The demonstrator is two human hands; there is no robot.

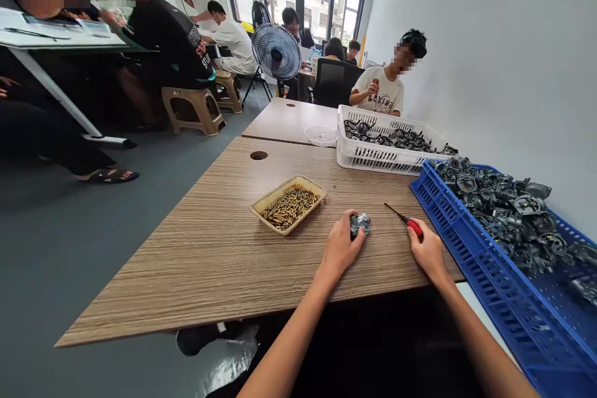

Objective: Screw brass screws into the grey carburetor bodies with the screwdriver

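My left hand (342,242) is closed around a small grey metal part, which looks like a carburetor body (360,224), just above the wooden table (209,261). Fingers cover much of the part. To its right, my right hand (428,250) grips a screwdriver (413,227) by its red and black handle. The dark shaft points up and left, away from the metal part. Left of my left hand is a shallow cream tray (264,204) holding many small brass-coloured pieces (291,206).
A blue crate (485,249) full of similar metal parts stands at the right. Behind it, a white basket (373,158) holds more dark parts. A clear dish (321,135) lies near the table joint. A person (382,90) sits across; a fan (276,53) and other people are farther back.
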